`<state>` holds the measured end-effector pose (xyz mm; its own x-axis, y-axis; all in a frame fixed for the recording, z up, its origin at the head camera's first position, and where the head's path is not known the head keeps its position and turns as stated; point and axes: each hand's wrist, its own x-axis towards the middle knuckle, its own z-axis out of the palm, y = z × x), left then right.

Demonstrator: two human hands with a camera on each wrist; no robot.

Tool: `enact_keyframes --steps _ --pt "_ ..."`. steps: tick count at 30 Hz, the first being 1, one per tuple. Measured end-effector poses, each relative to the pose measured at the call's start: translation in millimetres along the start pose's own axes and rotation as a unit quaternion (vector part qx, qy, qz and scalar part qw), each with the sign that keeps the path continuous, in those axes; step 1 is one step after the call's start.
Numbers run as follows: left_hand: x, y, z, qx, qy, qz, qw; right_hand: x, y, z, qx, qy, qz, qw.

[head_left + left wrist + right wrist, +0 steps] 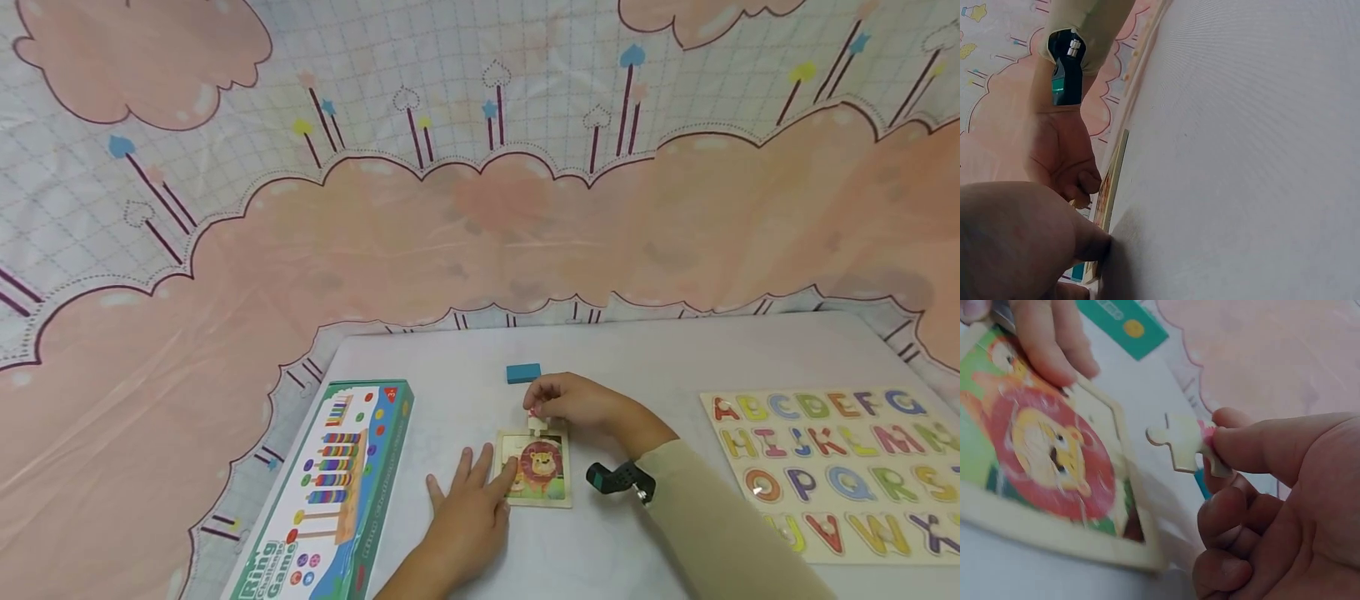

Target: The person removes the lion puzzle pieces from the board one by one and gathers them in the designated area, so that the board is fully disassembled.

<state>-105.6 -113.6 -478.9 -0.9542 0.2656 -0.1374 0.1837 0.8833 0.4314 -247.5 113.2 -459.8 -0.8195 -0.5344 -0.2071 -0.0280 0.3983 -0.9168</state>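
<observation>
A small wooden lion jigsaw puzzle [540, 502] lies in its tray on the table, its picture largely assembled. In the right wrist view, bare wood shows along the tray's far side and a dark gap in one corner. My right hand [576, 400] pinches a puzzle piece [1180, 442], pale with a pink patch, between thumb and fingers, just beyond the tray's far edge. My left hand [468, 518] lies spread, palm down, at the tray's left side, its index fingertip over the tray's edge. The left wrist view shows the tray edge-on beside that hand.
A blue block [522, 373] sits behind the puzzle. At the left lies a Ring Challenge Game box [318, 487]. A wooden alphabet board [812, 502] with coloured letters covers the right side. A patterned cloth [420, 267] hangs behind the table.
</observation>
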Motion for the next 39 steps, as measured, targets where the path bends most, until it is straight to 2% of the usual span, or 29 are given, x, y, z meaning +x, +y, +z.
enact_keyframes --steps 8,19,25,30,34,39 --pt "0.6 1.1 -0.9 0.004 0.007 -0.001 1.0000 -3.9 4 -23 -0.012 -0.008 0.009 0.9998" --pt "0.3 0.7 -2.5 -0.005 -0.001 -0.004 1.0000 -8.9 19 -49 -0.035 0.027 0.062 0.9971" --pt "0.1 -2.2 0.8 -0.004 -0.005 -0.002 1.0000 -12.2 25 -56 -0.073 0.042 0.050 0.9951" --pt "-0.5 -3.3 2.1 -0.002 -0.001 0.009 1.0000 -12.1 33 -53 -0.139 0.087 0.032 0.9860" --pt "-1.8 -2.3 1.3 -0.006 -0.001 0.010 0.9999 -8.7 39 -49 -0.185 0.132 0.016 0.9738" --pt "-2.9 -2.9 1.1 -0.004 0.000 0.006 1.0000 -5.5 43 -45 -0.222 0.155 0.006 0.9627"
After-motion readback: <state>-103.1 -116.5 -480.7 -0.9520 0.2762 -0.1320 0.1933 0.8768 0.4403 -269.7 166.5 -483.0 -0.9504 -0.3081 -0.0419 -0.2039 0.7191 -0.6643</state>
